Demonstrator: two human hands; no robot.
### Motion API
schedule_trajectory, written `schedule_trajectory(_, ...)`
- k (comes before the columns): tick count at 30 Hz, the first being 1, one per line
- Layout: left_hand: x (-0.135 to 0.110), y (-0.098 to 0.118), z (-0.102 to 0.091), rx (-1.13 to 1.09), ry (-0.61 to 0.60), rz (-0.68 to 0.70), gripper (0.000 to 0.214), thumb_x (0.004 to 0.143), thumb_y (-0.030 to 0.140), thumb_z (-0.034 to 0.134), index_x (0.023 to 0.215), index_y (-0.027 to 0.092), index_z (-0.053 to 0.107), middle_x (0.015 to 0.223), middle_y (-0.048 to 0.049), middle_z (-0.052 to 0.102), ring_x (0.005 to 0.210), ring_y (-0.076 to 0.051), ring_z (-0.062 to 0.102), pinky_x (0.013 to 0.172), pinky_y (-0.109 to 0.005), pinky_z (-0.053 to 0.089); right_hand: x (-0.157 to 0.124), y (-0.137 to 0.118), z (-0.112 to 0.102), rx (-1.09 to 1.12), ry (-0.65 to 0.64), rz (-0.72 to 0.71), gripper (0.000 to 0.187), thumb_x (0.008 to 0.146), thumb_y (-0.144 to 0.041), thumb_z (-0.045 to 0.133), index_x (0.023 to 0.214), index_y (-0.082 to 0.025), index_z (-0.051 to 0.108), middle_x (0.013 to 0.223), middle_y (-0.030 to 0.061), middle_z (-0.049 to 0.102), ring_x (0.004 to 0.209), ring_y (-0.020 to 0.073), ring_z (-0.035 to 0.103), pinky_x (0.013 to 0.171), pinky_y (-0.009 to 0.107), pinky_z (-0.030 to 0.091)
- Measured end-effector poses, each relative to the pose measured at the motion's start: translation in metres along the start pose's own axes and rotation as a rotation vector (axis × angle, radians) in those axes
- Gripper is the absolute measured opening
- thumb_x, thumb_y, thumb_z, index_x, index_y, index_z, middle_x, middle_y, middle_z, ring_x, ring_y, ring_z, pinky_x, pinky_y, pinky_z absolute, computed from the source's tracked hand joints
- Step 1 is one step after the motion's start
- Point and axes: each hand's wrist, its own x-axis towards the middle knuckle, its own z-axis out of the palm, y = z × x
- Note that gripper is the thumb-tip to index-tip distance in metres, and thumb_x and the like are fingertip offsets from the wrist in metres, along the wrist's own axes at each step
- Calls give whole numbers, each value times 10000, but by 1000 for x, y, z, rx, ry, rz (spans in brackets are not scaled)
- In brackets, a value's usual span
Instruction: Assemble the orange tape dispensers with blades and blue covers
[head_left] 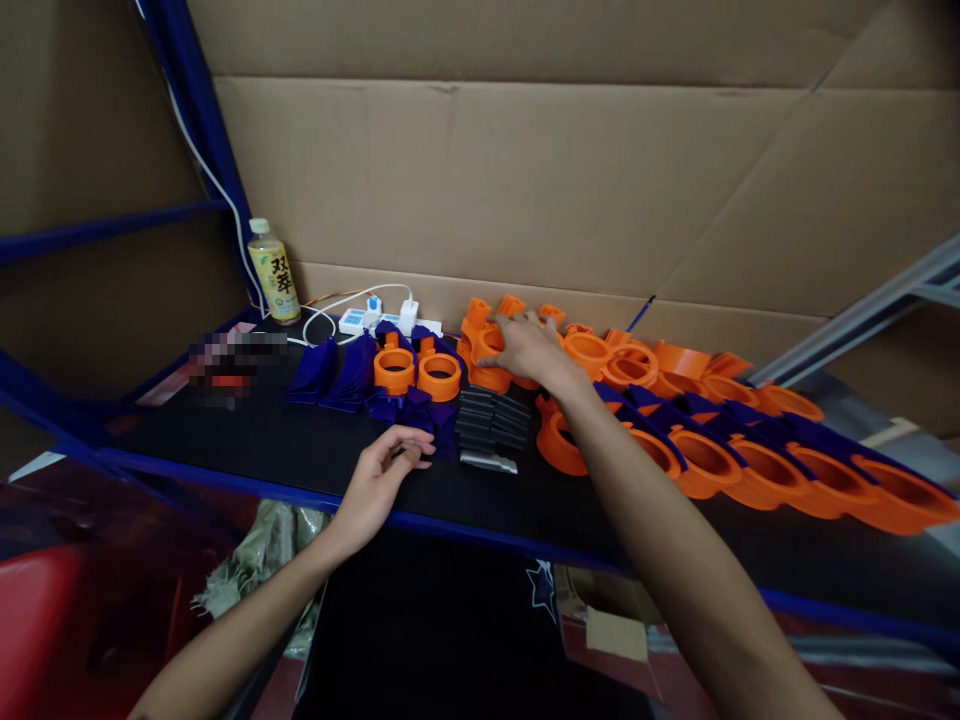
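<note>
My right hand [525,348] reaches over the back row of orange ring-shaped plastic parts [491,378]. Its fingers are spread, with the thumb across one ring's opening; no firm hold shows. Near the front of the black tabletop, my left hand [386,465] hovers with loosely bent fingers, and nothing shows in it. Just beyond its fingertips lie small dark blue pieces [424,410]. A stack of flat black strips [491,418] sits between my hands, with a shiny grey strip [489,461] at its front edge. Two orange rings with blue pieces attached [439,378] stand behind the left hand.
Rows of orange rings with blue plates [761,470] fill the right side. Stacked blue plates [349,375], a white power strip [356,320] with cables and a drink bottle [274,275] stand at left. Cardboard [480,180] walls the back; a blue frame [202,110] rises left.
</note>
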Motion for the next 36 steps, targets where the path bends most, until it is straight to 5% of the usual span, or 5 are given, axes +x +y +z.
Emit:
schedule_trajectory(9,2,-2,-2,-155,28,-18,364,910,431,617,1153,169,690,1103,-123,721,1043,-272,672,906,-437,562,-51,-27,-40,389,226,-190,640,795,-451,721,1340,-181,520,1328,150,567,1263,331,491,1048,466,384)
schedule_trajectory(14,4,-1,-1,-436,67,14,540,930,507,551,1378,207,537,1376,-155,610,1267,-325,574,981,-493,517,-122,-68,-50,851,47,-326,675,787,-465,762,1361,-241,485,1365,95,572,1222,255,564,1013,403,450)
schedule_trajectory(20,0,7,2,-496,195,-13,517,920,530,564,1286,168,606,1320,-149,662,1156,-334,665,982,-453,527,-179,-104,-39,944,-146,-438,728,740,-387,831,1374,-275,490,1377,71,580,1211,236,579,1044,383,445)
schedule_trajectory(27,-7,17,-6,-490,176,-190,471,884,500,589,1154,116,626,824,-98,765,652,-234,741,630,-335,604,-170,-88,-28,795,18,-392,261,1019,-326,482,1186,-243,665,1127,48,710,1042,189,628,914,340,497)
schedule_trajectory(36,-7,19,-8,-404,100,-171,363,872,446,615,1034,122,585,632,-40,694,499,-208,685,523,-312,575,-146,-85,9,374,45,-407,177,955,-223,585,1070,-189,716,1020,97,714,1005,229,608,887,373,502)
